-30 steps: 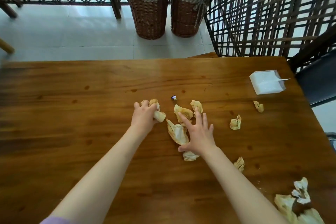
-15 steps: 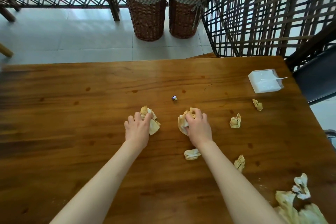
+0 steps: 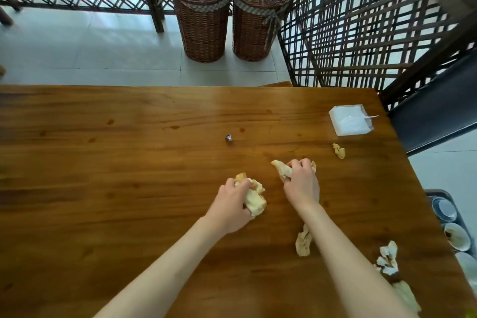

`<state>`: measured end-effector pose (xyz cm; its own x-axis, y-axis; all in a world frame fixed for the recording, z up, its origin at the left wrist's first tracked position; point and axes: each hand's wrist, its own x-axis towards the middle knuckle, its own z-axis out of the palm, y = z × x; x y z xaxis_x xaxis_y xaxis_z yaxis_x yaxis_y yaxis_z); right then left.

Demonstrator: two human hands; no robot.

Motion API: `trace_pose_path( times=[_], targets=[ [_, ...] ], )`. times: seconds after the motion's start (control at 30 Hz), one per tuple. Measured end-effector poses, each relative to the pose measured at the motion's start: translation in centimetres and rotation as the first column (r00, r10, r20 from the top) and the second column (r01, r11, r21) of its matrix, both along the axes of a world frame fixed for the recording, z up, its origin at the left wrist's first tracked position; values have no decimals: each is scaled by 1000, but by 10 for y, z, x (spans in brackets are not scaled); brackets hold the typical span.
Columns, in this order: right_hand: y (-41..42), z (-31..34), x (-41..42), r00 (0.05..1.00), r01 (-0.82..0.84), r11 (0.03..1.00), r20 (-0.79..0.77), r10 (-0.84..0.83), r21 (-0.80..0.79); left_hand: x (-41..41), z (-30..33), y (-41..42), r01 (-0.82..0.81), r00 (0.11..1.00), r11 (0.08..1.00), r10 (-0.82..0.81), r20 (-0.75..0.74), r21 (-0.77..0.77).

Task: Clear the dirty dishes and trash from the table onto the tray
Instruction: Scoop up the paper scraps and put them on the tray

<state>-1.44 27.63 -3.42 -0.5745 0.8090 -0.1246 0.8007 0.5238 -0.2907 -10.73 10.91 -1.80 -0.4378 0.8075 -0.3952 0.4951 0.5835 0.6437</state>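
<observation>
1. The left hand (image 3: pixel 233 205) rests on the wooden worktop (image 3: pixel 129 162), its grip curled tightly round a bunch of crumpled yellowish napkins (image 3: pixel 254 197) that stick out on the side toward the other hand.
2. The right hand (image 3: pixel 300 183) lies just beside it and a little farther out, its grip also closed, pinching a second napkin wad (image 3: pixel 281 169) whose pointed end pokes out toward the left hand.
3. A loose crumpled napkin (image 3: pixel 303 241) lies on the worktop near the right forearm, closer to the person than that grip.
4. Another small scrap (image 3: pixel 339 150) sits beyond the right grip, near a clear plastic box (image 3: pixel 349 123).
5. More white and yellow paper scraps (image 3: pixel 388 257) lie well to the outer side of the right arm.
6. A tiny foil wrapper (image 3: pixel 229 138) lies beyond both grips.
7. Past the worktop's right edge, a tray (image 3: pixel 436 192) holds bowls (image 3: pixel 455 236).
</observation>
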Motion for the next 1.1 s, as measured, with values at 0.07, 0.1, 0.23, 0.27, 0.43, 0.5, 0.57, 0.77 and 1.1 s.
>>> trace_pose_path(
  times=[0.07,0.1,0.23,0.27,0.43,0.5,0.57,0.77,1.1],
  targets=[
    [13,2,8,999,37,999,20,-37,-15,19,-3,7,41,998,998,-43,-44,-47],
    [20,4,12,998,54,998,34,-53,-28,28,-6,9,54,995,994,-61,-74,-94],
    [44,-4,25,988,19,993,152,-1,-118,57,-22,12,31,958,944,-121,-258,-328],
    [47,-7,27,985,-3,989,173,28,-146,63,-25,14,20,956,931,-125,-267,-364],
    [45,-16,30,989,-49,993,136,63,-105,80,-35,29,51,905,922,-205,-373,-383],
    [46,-18,33,993,-64,994,95,72,-83,78,-37,33,-1,906,962,-115,-408,-274],
    [51,-19,37,997,-68,996,42,70,-59,67,-36,38,-68,910,987,2,-415,-146],
    [92,-11,52,997,-30,998,-73,34,47,-7,-15,66,-306,842,942,335,-423,137],
    [148,-14,63,981,150,970,151,-122,-189,-86,-31,94,-338,895,940,306,-323,-45]
  ],
)
